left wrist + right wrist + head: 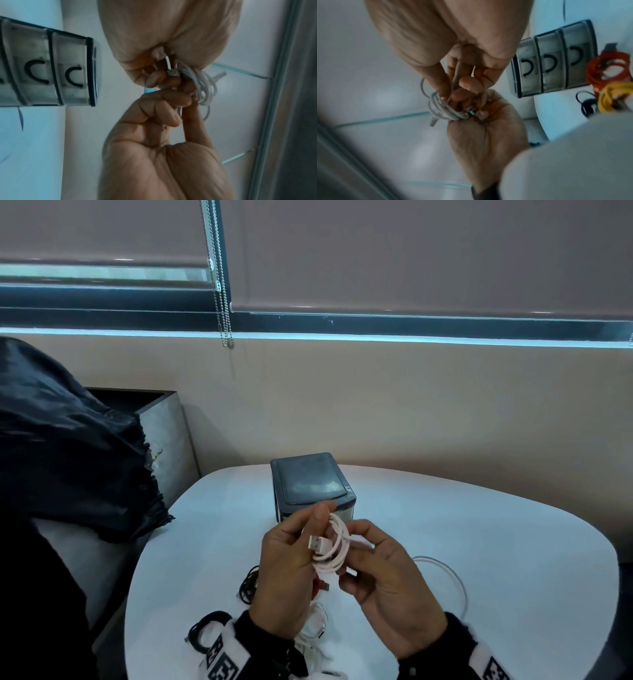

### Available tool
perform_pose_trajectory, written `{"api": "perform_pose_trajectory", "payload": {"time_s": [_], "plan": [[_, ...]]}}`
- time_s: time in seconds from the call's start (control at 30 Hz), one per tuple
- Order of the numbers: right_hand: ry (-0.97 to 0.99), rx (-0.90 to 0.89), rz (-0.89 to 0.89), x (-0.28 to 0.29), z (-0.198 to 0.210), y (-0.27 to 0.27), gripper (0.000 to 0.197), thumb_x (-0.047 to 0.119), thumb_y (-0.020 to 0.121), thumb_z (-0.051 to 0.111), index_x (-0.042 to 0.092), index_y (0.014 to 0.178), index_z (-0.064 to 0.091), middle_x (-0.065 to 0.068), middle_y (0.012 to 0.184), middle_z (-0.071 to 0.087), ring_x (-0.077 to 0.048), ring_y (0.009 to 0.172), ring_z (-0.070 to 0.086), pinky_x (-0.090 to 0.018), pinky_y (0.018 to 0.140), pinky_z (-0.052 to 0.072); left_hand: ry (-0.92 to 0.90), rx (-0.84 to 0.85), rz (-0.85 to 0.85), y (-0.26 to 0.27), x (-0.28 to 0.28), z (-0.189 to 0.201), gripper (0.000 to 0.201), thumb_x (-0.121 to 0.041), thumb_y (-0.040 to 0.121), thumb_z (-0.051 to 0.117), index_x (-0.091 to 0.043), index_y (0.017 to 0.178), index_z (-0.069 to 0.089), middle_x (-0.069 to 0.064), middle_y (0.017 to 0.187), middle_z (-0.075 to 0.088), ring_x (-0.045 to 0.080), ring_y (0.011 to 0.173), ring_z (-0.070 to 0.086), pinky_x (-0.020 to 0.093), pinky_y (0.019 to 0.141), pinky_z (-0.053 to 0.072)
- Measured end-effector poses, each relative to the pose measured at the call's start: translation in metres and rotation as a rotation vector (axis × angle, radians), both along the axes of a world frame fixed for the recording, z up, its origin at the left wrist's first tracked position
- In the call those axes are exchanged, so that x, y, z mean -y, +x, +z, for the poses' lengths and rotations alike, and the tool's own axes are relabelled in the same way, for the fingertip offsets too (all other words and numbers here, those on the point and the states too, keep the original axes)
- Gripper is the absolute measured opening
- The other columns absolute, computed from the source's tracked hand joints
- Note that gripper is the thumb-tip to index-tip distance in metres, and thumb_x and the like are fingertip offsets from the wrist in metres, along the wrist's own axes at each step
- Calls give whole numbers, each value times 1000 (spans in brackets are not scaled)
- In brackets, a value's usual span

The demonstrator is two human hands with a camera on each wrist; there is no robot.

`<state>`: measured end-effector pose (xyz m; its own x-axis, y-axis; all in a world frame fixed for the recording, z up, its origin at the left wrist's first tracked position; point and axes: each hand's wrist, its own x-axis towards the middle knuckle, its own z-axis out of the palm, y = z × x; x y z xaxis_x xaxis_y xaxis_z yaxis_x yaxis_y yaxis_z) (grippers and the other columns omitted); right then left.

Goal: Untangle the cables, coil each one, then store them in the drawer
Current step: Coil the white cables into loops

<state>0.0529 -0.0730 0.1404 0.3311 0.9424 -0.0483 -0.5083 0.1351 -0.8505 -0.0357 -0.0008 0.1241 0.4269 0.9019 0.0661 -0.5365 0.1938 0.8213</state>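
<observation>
A rounded white tabletop (479,542) carries a small dark drawer unit (310,481) near its far edge. Black cables (248,585), an orange cable (607,67), a yellow cable (611,97) and loose white cables (448,573) lie on it nearer the person.

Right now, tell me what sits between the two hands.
The coiled white cable sits there, its USB plug pointing left; the left hand and right hand both grip it above the table, clearest in the head view.

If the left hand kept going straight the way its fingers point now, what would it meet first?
Probably the drawer unit. The left hand, holding the white cable coil with the right hand, points up and forward toward its front; depth is unclear, so it might pass above.
</observation>
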Motion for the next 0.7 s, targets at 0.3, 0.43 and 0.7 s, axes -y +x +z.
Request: {"api": "perform_pose_trajectory", "payload": {"time_s": [0.3, 0.43, 0.7], "plan": [[-35, -106, -60, -3, 8, -6, 13, 10, 65, 70, 1, 75, 69, -11, 72, 69, -12, 56, 62, -20, 50, 50, 235, -117, 269, 2, 3, 9, 14, -31, 75, 71, -24, 81, 82, 0, 76, 75, 8, 67, 68, 19, 55, 53], [25, -139, -28, 3, 8, -1, 25, 5, 73, 61, -1, 94, 71, -20, 91, 73, -21, 73, 71, -25, 60, 57, 267, -157, 279, -3, 4, 9, 14, -29, 75, 68, -23, 79, 80, 2, 77, 76, 9, 70, 69, 18, 60, 54], [-51, 90, -24, 6, 11, -1, 19, 9, 80, 65, 1, 97, 69, -16, 88, 74, -21, 70, 69, -23, 56, 52, 328, -171, 392, -8, 10, 20, 10, -20, 84, 67, -19, 83, 76, -6, 72, 75, 2, 61, 67, 13, 52, 51]]}}
